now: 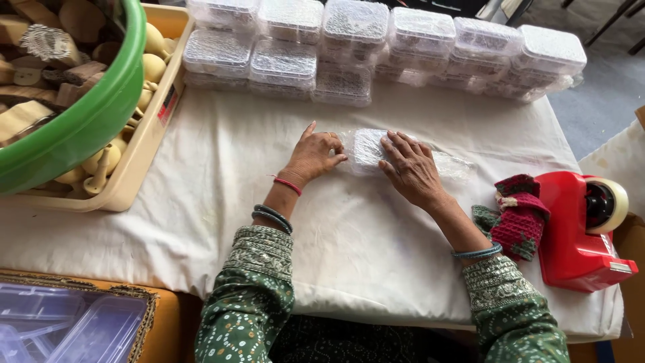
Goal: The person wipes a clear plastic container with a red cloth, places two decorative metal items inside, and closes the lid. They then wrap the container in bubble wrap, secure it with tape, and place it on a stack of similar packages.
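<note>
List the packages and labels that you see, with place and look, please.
Wrapped box: under both hands, clear film, rectangular.
Stacked wrapped boxes: table's far edge, clear, rectangular.
Label: beige tray's side, small, white and red.
Clear plastic boxes: near left corner, empty.

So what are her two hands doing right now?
Left hand: open, fingers touching the plastic-wrapped box.
Right hand: open, flat, pressing on the same box.

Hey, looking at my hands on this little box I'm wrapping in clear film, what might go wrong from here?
1. The loose film tail trailing right of the box may bunch or cling to the white cloth.
2. Your left hand only touches the box's edge while your right hand presses, so it might slide.
3. The tape dispenser sits near your right elbow and might get bumped.
</note>
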